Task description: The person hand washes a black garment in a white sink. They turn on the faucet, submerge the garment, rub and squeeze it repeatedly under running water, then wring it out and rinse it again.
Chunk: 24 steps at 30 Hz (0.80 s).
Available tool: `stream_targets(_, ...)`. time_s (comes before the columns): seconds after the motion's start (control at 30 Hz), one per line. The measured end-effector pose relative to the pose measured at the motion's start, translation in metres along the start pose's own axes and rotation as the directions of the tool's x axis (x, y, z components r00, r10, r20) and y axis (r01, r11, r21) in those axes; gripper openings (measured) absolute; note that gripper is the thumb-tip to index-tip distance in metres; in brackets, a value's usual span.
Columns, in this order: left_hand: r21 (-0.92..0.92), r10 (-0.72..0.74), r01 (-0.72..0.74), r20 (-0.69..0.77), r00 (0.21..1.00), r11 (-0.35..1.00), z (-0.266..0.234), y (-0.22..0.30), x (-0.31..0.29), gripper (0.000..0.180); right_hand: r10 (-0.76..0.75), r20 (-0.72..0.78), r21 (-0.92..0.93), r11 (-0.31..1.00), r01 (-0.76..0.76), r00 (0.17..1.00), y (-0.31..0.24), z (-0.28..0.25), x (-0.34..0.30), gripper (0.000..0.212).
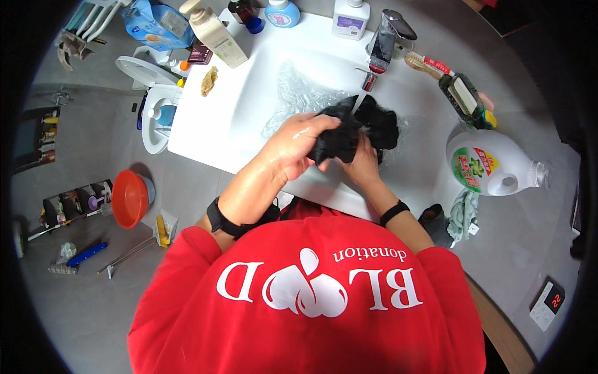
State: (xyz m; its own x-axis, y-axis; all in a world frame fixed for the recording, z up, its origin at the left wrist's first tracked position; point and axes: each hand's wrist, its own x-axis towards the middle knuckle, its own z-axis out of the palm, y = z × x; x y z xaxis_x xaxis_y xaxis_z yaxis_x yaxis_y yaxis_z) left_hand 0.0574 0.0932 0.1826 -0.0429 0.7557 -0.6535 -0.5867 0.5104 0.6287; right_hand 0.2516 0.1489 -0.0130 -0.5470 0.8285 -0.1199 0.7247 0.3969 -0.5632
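A wet black cloth (382,123) is bunched up in the white sink (200,129), under a thin stream of water (359,101) from the chrome faucet (369,81). My left hand (299,142), shiny with water, grips the cloth's left part, thumb on top and fingers curled beneath. On the near side, my right hand (361,165) is closed on the same cloth, its fingertips hidden in the folds. Water ripples and splashes (299,93) spread over the basin left of the cloth.
Along the sink's far edge stand a pump bottle (219,40), a blue round container (282,14) and a white bottle (351,20). Brushes (425,63) and a large white detergent jug (492,163) lie to the right. A toilet (159,124) and an orange basin (129,199) are at left.
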Motion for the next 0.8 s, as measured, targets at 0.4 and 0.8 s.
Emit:
stream_targets(0.4, 0.327, 0.570, -0.543, 0.017, 0.821, 0.773, 0.007, 0.102, -0.093, 0.029, 0.086, -0.354, 0.935, 0.003, 0.355, 0.931, -0.060, -0.224, 0.021, 0.028)
stream_targets(0.8, 0.393, 0.233, -0.139, -0.203, 0.951, 0.909, -0.092, 0.069, -0.005, 0.026, 0.126, 0.299, 0.442, 0.861, -0.254, 0.946, -0.040, -0.210, 0.066, 0.059)
